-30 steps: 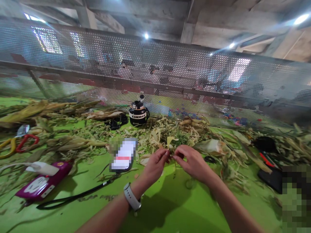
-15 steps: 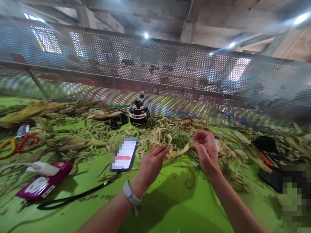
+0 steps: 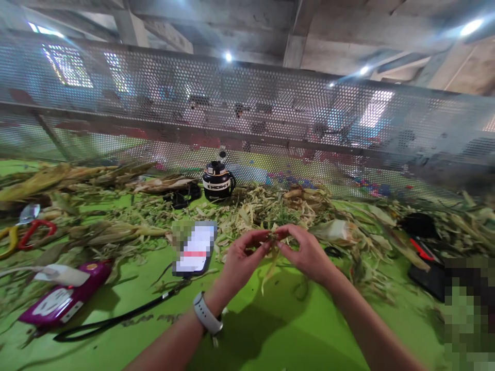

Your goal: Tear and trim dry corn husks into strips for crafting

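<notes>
My left hand (image 3: 246,252) and my right hand (image 3: 303,251) meet fingertip to fingertip above the green table (image 3: 266,319). Both pinch a small piece of corn husk (image 3: 269,268), whose pale yellow-green strip hangs down below the fingers. The part between the fingertips is mostly hidden. Behind my hands lies a heap of shredded husk strips (image 3: 247,214). A larger corn husk (image 3: 332,230) with a whitish end rests just beyond my right hand. A watch with a pale strap (image 3: 208,313) is on my left wrist.
Left of my hands are a phone (image 3: 196,248) with a black lanyard, a purple device (image 3: 65,296) with a white plug, and scissors (image 3: 27,226) with red and yellow handles. A black jar (image 3: 217,181) stands by the perforated metal screen (image 3: 247,113). Black items (image 3: 427,278) lie right.
My right hand has moved left and down from the heap and closed on the husk piece beside my left fingers. The strip now hangs downward. The view has shifted slightly.
</notes>
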Motion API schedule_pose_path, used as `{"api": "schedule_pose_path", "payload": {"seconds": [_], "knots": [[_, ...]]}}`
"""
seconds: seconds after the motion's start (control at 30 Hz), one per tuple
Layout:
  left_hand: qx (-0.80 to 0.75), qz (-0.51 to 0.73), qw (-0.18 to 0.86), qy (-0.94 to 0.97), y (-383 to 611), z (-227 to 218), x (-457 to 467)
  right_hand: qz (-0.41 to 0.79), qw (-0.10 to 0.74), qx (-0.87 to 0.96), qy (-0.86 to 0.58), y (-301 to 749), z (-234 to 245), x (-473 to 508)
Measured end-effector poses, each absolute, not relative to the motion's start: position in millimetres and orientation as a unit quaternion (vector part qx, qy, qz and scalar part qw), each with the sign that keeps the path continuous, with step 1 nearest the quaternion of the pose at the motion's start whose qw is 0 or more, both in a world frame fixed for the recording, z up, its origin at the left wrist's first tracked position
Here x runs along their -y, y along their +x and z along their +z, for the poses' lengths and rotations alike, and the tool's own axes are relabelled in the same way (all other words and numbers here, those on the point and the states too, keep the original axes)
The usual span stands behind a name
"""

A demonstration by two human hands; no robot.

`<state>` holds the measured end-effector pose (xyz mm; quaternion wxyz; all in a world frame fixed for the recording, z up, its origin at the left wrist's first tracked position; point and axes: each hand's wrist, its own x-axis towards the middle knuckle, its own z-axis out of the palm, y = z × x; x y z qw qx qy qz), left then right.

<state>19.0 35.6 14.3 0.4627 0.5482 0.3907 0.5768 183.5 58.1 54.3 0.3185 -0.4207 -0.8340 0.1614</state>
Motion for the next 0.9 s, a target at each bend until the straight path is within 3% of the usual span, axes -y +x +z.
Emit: {"api": "schedule_pose_path", "payload": {"seconds": [0.4,0.67,0.9], "knots": [[-0.379,0.574,0.504,0.523,18.5,14.9,-36.2,0.154,0.308,0.844,-0.411,184.6,62.5,-52.7],[-0.379,0.568,0.51,0.522,16.3,16.0,-33.1,0.013,0.309,0.885,-0.347,184.4,55.8,-55.0],[-0.379,0.567,0.525,0.509,17.1,14.6,-36.6,-0.03,0.304,0.906,-0.293,187.7,45.3,-63.3]]}}
